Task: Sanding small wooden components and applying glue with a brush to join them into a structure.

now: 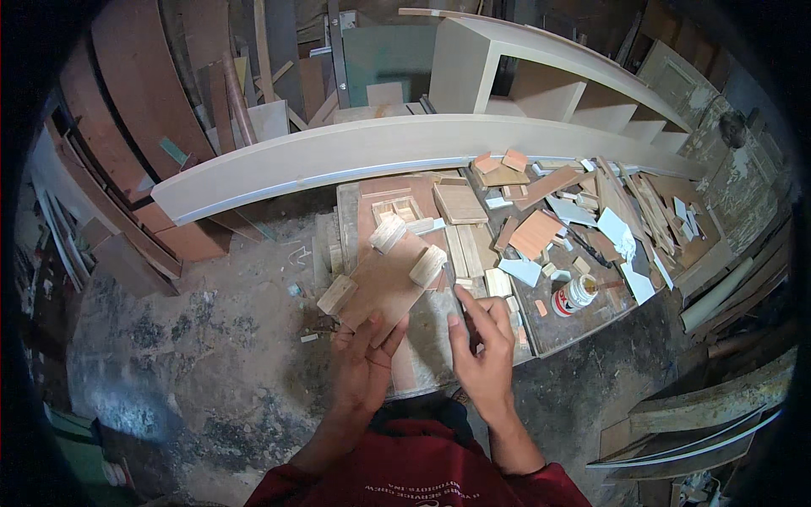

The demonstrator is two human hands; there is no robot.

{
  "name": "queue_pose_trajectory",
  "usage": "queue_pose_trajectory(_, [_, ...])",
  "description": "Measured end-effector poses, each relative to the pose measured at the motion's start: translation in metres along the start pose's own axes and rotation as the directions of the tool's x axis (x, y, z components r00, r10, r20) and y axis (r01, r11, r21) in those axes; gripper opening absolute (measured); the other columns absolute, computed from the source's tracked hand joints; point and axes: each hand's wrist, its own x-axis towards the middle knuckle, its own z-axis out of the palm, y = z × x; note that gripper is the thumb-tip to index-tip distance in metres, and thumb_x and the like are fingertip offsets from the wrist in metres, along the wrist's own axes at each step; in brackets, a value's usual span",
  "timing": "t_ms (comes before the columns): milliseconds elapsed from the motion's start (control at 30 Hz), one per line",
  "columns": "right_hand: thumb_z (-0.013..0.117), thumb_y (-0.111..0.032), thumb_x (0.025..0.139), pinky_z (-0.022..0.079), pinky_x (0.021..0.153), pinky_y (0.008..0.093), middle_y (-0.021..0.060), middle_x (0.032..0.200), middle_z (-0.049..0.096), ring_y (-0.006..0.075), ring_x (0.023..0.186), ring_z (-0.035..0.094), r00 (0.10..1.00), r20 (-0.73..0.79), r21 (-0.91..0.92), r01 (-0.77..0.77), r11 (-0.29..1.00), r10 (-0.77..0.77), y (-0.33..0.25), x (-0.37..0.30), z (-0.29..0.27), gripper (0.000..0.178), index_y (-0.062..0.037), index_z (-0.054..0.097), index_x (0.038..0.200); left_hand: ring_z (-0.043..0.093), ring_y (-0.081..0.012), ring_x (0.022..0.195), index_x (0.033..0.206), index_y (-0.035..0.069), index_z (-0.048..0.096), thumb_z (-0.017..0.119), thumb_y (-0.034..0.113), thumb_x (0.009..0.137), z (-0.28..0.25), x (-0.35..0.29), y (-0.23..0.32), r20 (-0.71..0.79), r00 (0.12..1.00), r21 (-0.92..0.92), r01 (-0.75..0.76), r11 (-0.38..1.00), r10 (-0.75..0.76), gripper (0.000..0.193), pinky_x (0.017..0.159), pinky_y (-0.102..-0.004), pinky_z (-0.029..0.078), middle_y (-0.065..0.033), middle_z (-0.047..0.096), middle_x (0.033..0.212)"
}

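Lettering marks the labelled white jar [568, 302] near the front edge of the bench [553, 334] and the dark red shirt [405, 469]. The left hand [365, 359], palm up, has its fingers clamped on the near corner of a brown board [384, 283] bearing three wooden blocks [428, 266], above the bench's left part. The right hand [488, 359] hangs just beside, thumb and forefinger slightly apart.

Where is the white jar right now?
In the head view, the white jar sits on the workbench, to the right of the right hand, among wood scraps.
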Motion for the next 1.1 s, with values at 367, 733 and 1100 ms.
queue_pose_trajectory(367, [0.063,0.000,0.081,0.043,0.066,0.0306,0.0103,0.082,0.050,0.0206,0.074,0.051,0.996,-0.023,-0.053,0.083,0.995,-0.084,0.002,-0.002,-0.005,0.032,0.0010,0.064,0.113,0.058,-0.0246,0.113,0.126,0.000,0.047,0.054,0.003,0.092,0.001,-0.007,0.007,0.010,1.000,-0.053,0.005,0.999,-0.004,0.035,0.096,-0.0397,0.051,-0.0124,0.056,0.125])
queue_pose_trajectory(733, [0.064,-0.001,0.082,0.045,0.065,0.0317,0.0123,0.083,0.052,0.0225,0.074,0.054,0.997,0.005,0.005,0.078,0.997,-0.078,-0.009,-0.011,0.000,0.031,0.0029,0.062,0.113,0.057,-0.0234,0.114,0.126,0.001,0.047,0.056,0.005,0.091,0.002,-0.008,0.009,0.030,0.999,-0.017,0.022,1.000,-0.021,0.036,0.099,-0.0403,0.049,-0.0103,0.055,0.126])
queue_pose_trajectory(1100, [0.065,-0.003,0.082,0.045,0.062,0.0306,0.0119,0.084,0.053,0.0218,0.073,0.055,0.987,-0.013,-0.021,0.158,0.987,-0.159,-0.001,-0.008,0.002,0.032,0.0022,0.062,0.113,0.057,-0.0244,0.114,0.125,0.001,0.048,0.056,0.006,0.090,0.007,-0.007,0.018,0.039,0.999,-0.016,-0.024,1.000,0.025,0.036,0.100,-0.0425,0.047,-0.0104,0.055,0.126])
